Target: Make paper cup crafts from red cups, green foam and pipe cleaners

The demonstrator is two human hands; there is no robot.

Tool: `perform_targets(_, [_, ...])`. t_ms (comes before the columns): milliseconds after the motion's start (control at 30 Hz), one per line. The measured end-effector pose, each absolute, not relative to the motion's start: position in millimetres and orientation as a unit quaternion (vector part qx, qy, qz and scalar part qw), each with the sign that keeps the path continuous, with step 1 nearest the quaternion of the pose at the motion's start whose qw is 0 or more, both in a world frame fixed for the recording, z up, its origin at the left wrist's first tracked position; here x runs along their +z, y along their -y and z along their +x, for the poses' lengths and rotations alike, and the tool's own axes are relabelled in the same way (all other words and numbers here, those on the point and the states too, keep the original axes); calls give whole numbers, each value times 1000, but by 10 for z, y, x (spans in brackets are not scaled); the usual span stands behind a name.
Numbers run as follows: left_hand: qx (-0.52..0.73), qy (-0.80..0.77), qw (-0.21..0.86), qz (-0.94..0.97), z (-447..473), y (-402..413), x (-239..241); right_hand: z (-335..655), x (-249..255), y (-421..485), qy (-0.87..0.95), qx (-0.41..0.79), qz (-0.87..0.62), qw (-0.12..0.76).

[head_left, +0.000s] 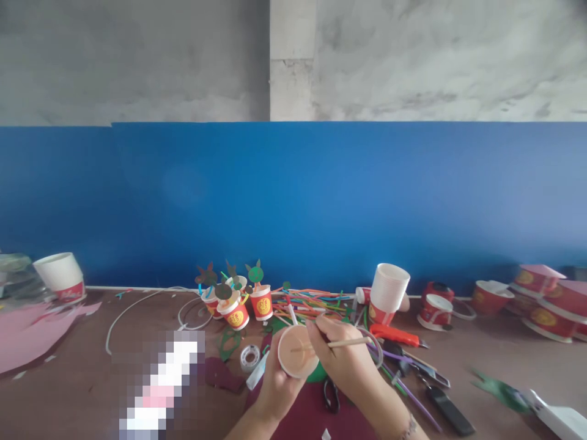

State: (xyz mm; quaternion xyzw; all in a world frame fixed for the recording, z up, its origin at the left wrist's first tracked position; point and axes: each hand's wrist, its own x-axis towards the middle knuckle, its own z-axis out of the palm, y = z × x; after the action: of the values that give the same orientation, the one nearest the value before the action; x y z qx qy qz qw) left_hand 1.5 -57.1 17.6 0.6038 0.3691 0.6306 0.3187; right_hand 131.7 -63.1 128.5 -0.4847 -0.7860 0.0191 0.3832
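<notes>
My left hand is wrapped round a small paper cup and tilts its tan bottom face toward me. My right hand is closed in a pinch on a thin wooden stick, with the stick's tip lying across the cup's face. Both hands hover over a dark red sheet at the near table edge. Black scissors lie on that sheet just under my right wrist.
Several red cups with green paper cut-outs stand behind the hands, beside a pile of coloured straws. A tape roll, a red utility knife, a white cup stack, more red cups and pink paper lie around.
</notes>
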Motion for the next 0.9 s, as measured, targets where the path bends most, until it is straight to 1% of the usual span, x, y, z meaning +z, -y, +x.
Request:
perform_targets(233, [619,-342,362,607,29,626,169,1304,1264,614,796,67,-490,350])
perform_targets(433, [617,-350,357,608,51,654,241,1265,1251,624,829,22,-471,301])
perform_targets(533, [616,-351,351,612,44,633,281,1304,1320,677,817,42,-473,328])
perform_targets(633, [622,-368,327,609,31,616,301,1332,1378,736,799,24,-444,406])
perform_targets(700, [627,-371,327,602,34,626,308,1317,1374,755,797,-5,-417,437])
perform_targets(800, [622,-347,360,602,71,671,310,1258,1333,747,812,-34,-410,415])
perform_targets(900, [619,-326,401,591,127,696,315,1251,1345,724,828,-9,-405,389])
